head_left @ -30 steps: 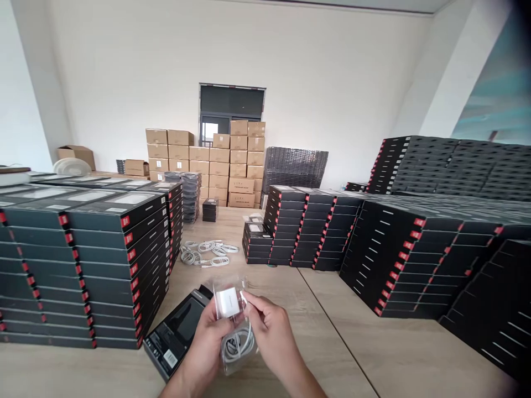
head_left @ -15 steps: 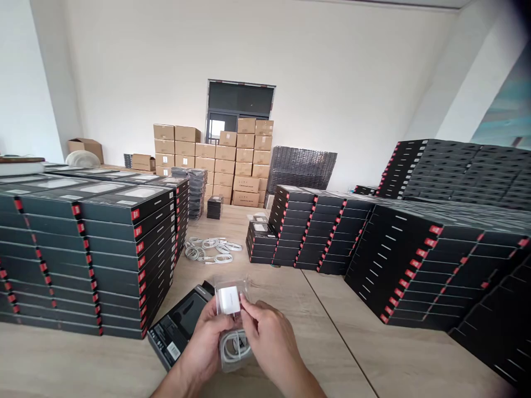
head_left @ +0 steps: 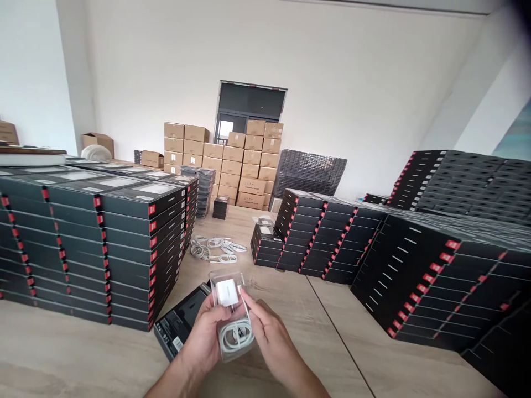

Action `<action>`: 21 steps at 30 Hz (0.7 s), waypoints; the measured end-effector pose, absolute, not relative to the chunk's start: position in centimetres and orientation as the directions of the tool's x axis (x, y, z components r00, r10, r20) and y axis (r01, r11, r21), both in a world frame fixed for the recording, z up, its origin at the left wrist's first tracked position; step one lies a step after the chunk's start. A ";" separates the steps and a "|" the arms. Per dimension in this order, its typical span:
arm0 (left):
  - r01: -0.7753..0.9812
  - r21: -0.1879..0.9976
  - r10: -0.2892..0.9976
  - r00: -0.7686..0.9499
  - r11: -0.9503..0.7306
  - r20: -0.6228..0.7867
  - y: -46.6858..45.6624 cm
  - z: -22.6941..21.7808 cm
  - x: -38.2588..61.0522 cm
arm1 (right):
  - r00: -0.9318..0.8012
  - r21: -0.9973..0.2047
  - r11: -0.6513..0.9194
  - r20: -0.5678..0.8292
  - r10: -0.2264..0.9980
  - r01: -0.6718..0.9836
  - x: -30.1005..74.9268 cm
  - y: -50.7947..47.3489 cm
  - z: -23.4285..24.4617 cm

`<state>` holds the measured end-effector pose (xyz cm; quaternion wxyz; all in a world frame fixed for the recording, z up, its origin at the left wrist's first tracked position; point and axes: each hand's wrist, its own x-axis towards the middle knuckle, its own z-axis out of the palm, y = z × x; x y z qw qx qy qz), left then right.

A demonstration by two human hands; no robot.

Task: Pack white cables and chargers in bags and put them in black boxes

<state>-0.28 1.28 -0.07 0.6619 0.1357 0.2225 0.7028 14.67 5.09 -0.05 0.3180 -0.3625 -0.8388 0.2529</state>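
Both my hands hold a clear plastic tray (head_left: 230, 315) just above the wooden table (head_left: 373, 354). A white charger plug (head_left: 227, 292) sits in its top half and a coiled white cable (head_left: 236, 334) in its lower half. My left hand (head_left: 205, 337) grips the tray's left side from beneath. My right hand (head_left: 265, 331) pinches its right edge, fingertips close to the plug. An open black box (head_left: 182, 323) lies on the table just left of my hands.
Tall stacks of black boxes with red tabs stand at the left (head_left: 103, 243) and right (head_left: 435, 265). Loose white cables (head_left: 215, 249) lie further back on the table. Brown cartons (head_left: 232, 163) are piled against the far wall by a dark doorway.
The view has swung slightly left and down. My hands have kept the tray, tilting it a little and drawing it closer to the centre.
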 end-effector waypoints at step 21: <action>-0.865 0.502 0.990 -0.064 0.009 -0.128 0.9 -0.5 -0.6 | -0.476 -0.663 0.609 0.406 0.780 0.434 13.2 4.3 -0.4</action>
